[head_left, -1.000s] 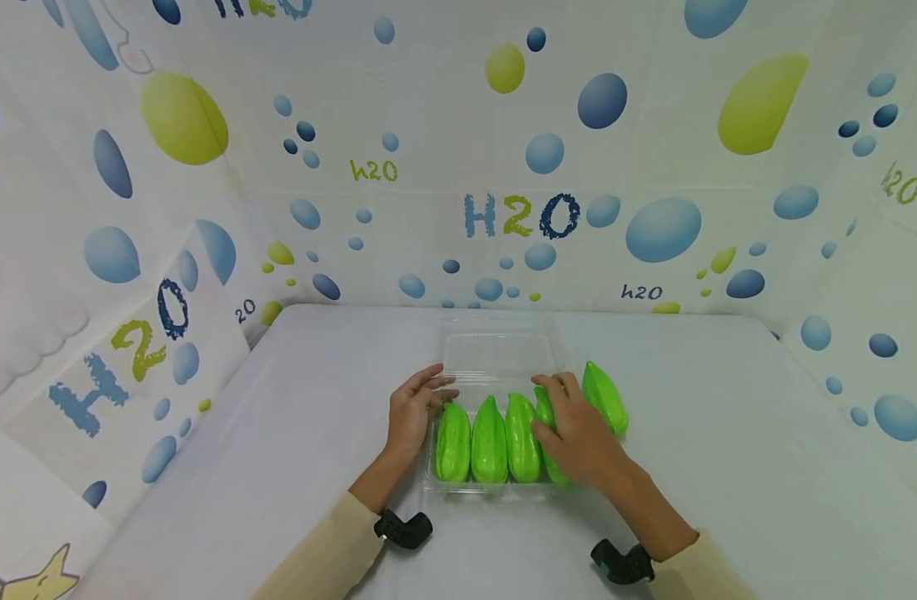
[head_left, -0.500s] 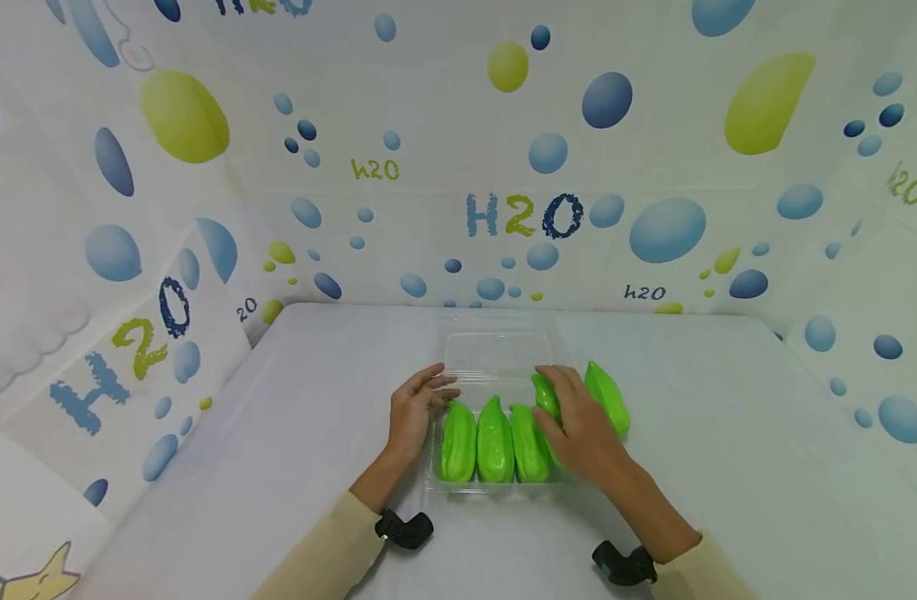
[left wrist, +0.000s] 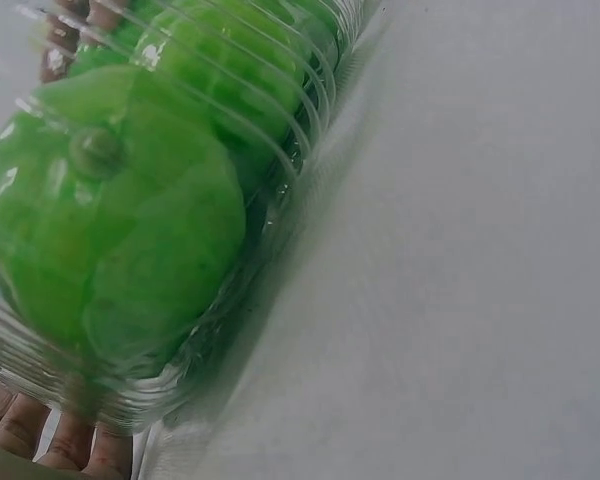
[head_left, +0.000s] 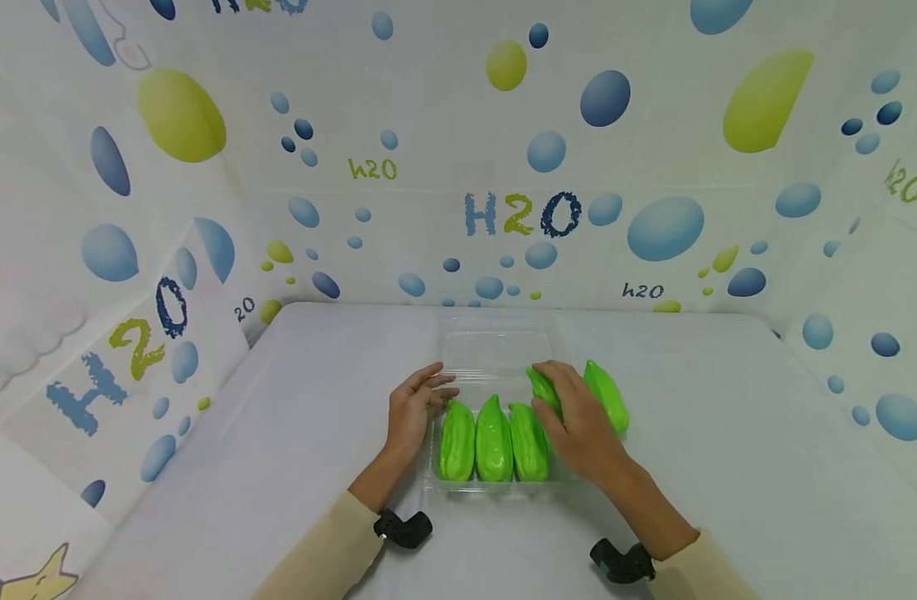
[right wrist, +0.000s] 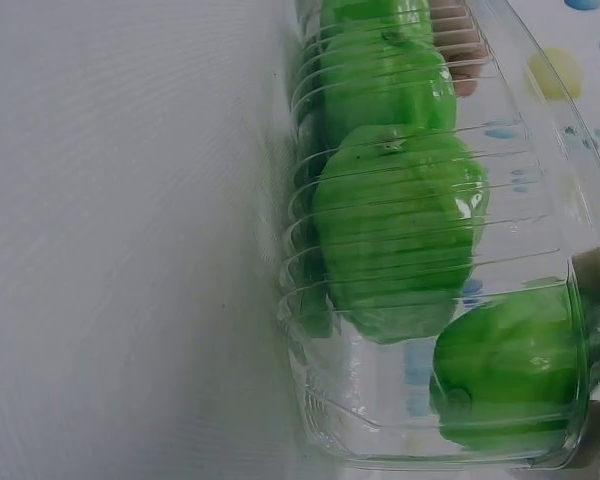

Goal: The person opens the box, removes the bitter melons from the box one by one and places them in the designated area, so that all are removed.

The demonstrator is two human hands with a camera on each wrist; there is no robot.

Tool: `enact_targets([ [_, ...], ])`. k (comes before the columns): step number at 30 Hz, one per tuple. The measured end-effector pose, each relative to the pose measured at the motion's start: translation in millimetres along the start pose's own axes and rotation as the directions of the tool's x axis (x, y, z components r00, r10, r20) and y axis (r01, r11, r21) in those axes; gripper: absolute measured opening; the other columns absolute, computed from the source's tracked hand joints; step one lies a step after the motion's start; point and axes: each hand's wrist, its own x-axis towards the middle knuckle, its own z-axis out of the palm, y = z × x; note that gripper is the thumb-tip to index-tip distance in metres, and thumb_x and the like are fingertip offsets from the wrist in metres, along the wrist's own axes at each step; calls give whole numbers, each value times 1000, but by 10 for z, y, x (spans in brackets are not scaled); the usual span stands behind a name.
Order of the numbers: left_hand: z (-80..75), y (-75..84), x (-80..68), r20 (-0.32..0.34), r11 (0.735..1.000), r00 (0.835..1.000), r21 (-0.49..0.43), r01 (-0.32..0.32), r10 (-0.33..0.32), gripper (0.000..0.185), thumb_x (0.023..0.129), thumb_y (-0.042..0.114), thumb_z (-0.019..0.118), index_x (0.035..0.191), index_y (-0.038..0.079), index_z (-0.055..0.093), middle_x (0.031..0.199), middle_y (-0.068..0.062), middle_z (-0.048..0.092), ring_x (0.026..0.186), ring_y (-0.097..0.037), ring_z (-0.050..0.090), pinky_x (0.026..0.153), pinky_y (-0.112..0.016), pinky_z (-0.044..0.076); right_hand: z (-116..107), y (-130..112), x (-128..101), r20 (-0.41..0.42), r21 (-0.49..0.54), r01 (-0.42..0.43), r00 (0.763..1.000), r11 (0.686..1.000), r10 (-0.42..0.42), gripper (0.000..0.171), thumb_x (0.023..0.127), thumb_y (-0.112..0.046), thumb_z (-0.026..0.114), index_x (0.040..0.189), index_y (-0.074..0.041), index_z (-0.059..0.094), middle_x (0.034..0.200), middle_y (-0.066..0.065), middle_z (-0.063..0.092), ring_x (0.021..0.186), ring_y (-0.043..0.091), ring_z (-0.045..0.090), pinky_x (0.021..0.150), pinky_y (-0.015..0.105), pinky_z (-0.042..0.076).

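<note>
Head view: a clear plastic tray (head_left: 496,350) is set on a white table (head_left: 729,467). Three green gourds (head_left: 493,427) are lined up in it. A fourth gourd (head_left: 543,390) is gripped by the right hand (head_left: 578,425); a fifth (head_left: 607,397) lies just beside. The tray's edge is touched by the left hand (head_left: 413,408), fingers spread. Wrist views alone show ribbed walls and glossy, furrowed skins.

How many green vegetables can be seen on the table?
5. Three green vegetables lie in the clear tray; a fourth is under the right hand; the fifth lies right of the tray. None seem hidden.
</note>
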Motion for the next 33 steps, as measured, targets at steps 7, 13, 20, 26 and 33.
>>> enact_targets([
  [7,-9,1,13,-17,1000,1000,-14,2,-2,56,86,-10,42,141,-8,52,126,-28,66,107,-37,70,78,-26,56,9,27,33,-39,50,24,999,998,-22,41,104,-11,54,144,-3,50,145,14,54,135,29,51,107,49,44],
  [13,-15,-2,18,-9,1000,1000,-11,13,-13,57,86,-9,41,142,-7,52,127,-26,65,110,-38,69,81,-25,56,12,44,42,-74,113,13,997,994,-5,39,105,-6,48,144,0,48,144,15,54,128,27,55,103,46,46],
  [20,-8,-1,15,-8,1000,1000,-19,11,-11,57,85,-10,41,141,-7,53,127,-27,65,110,-39,69,80,-24,56,4,88,44,-203,142,54,979,988,-24,37,103,1,47,140,3,52,135,17,60,99,22,57,85,26,46],
  [26,0,3,18,-12,1000,1000,-25,10,-11,57,85,-10,41,141,-7,53,127,-28,65,109,-38,69,77,-23,55,-24,95,50,-243,179,14,969,984,31,37,104,-1,44,140,1,54,137,16,60,116,26,57,97,16,38],
  [33,10,12,15,-15,999,1000,-30,10,-11,57,84,-10,42,141,-8,53,126,-28,65,107,-37,70,75,-23,55,-51,123,49,-282,188,-18,957,982,72,37,101,-3,53,138,0,56,135,14,61,112,24,58,94,16,40],
])
